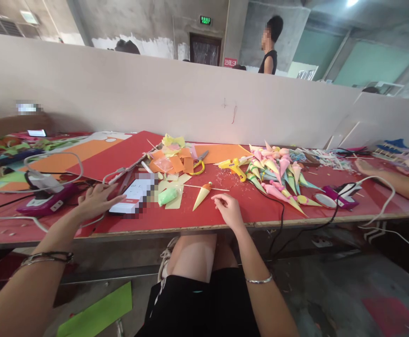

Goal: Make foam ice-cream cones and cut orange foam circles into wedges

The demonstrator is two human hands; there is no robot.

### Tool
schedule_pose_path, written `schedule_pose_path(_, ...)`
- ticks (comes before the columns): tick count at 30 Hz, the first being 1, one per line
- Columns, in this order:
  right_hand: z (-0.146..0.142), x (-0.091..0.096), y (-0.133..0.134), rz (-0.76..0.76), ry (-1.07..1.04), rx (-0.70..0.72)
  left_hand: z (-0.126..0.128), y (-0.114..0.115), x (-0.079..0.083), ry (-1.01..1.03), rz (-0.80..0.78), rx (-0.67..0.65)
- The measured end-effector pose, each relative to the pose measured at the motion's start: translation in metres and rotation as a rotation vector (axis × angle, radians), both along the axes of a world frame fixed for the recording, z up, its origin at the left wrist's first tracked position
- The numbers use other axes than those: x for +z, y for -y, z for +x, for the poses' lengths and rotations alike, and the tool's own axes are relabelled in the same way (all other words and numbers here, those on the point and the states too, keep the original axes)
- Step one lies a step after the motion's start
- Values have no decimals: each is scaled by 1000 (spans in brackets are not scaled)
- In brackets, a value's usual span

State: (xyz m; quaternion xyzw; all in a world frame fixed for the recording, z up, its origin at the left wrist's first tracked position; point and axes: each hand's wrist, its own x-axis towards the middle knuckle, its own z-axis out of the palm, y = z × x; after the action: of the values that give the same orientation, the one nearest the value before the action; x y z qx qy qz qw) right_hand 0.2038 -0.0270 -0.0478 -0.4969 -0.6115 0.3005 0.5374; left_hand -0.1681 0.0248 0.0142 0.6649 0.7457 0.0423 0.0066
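My left hand (97, 201) is open, its fingers stretched out at the left edge of a phone (134, 194) lying screen up on the red table. My right hand (229, 210) rests near the front edge with its fingers curled in, and nothing shows between them. Just left of it lies a small pale yellow paper cone (201, 196) with an orange top, its tip toward me. A thin stick (218, 188) lies across behind the cone. A light green lump in clear wrap (168, 196) sits between the phone and the cone, on pale yellow paper.
Behind are a yellow glue gun (234, 166), yellow-handled scissors (200, 166) and orange paper pieces (176, 161). Several pastel cones (278, 171) are heaped at right. Purple power strips (46, 199) with cables lie at both sides. Another person's arm (390, 180) reaches in from the right.
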Motion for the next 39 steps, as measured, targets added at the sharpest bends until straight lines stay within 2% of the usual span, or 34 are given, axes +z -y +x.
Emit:
schedule_pose_path(2, 0, -2, -1, -6, -26, -9, 14, 3, 6, 25, 107, 24)
schedule_pose_path(4, 1, -3, -2, -34, -82, -15, 35, 7, 9, 62, 265, -8)
schedule_pose_path(5, 0, -3, -3, -53, -115, -15, 49, 9, 9, 83, 308, -111)
schedule_pose_path(7, 0, -3, -3, -88, -169, -7, 82, 15, 5, 190, 259, -307)
schedule_pose_path(9, 0, -2, -2, -113, -185, 8, 119, 24, -2, 340, 189, -362)
schedule_pose_path(12, 0, 1, 1, -111, -144, 22, 172, 37, -14, 535, 111, -526)
schedule_pose_path(14, 0, 2, 2, -82, -116, 27, 199, 41, -20, 607, 102, -583)
schedule_pose_path(16, 0, 2, 2, -60, -131, 37, 216, 39, -25, 650, 96, -580)
schedule_pose_path(20, -1, 0, 1, -46, -205, 4, 230, 30, -31, 666, 110, -548)
schedule_pose_path(23, -1, 1, 2, 11, -116, -31, 231, 26, -35, 668, 103, -580)
schedule_pose_path(26, 0, 4, 3, 68, 1, 35, 230, 27, -36, 679, 83, -644)
schedule_pose_path(29, 1, 4, 3, 46, -18, 118, 229, 29, -38, 689, 52, -708)
schedule_pose_path(39, 2, 9, 4, 120, 32, 123, 228, 28, -40, 781, 47, -750)
